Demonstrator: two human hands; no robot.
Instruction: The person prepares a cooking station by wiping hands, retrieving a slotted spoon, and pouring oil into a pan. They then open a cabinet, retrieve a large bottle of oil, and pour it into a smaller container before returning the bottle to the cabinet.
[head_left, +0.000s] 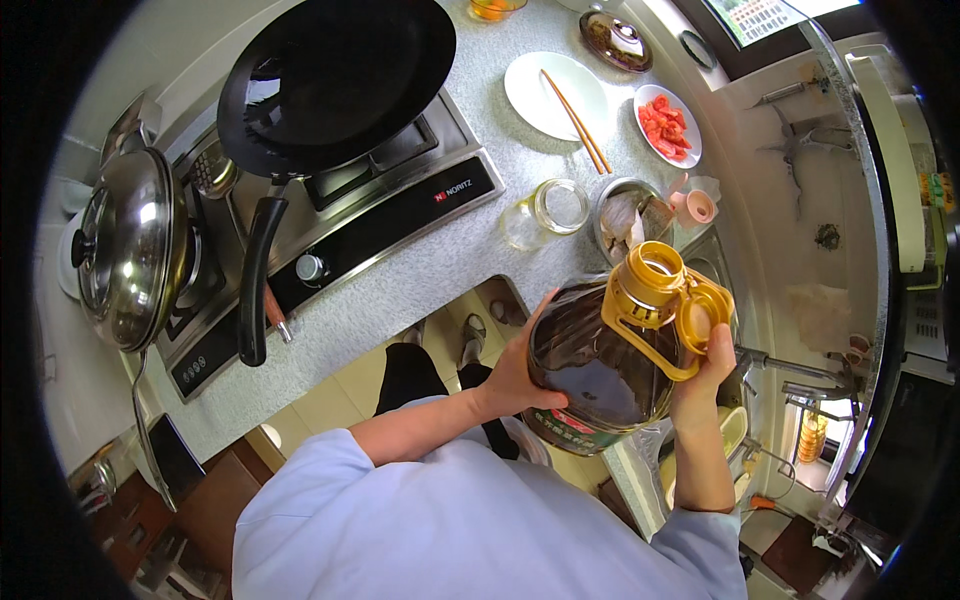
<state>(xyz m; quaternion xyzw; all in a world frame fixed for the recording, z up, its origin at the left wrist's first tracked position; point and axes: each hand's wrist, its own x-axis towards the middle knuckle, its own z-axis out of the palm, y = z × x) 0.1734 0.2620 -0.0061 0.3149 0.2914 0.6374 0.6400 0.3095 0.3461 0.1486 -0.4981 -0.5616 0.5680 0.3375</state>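
My left hand (510, 386) spreads round the near left side of a large clear plastic jug (600, 375) of dark liquid, probably cooking oil. At the jug's yellow neck and handle (652, 349), my right hand (701, 375) grips, its thumb against the flipped-back yellow lid (701, 315). The jug's mouth is uncovered. Just beyond it stands an open glass jar (525, 225), tilted in appearance by the lens. Beside the jar sits a metal bowl (600, 225) with pale, greyish pieces, perhaps fish.
A black wok (330, 97) rests on the gas hob (390, 199), its handle jutting toward me. A lidded pan (127, 247) stands left. Farther back are a white plate (532, 94) with chopsticks (574, 120), chopped tomato (664, 127), and a glass lid (615, 41). A faucet (787, 360) is right.
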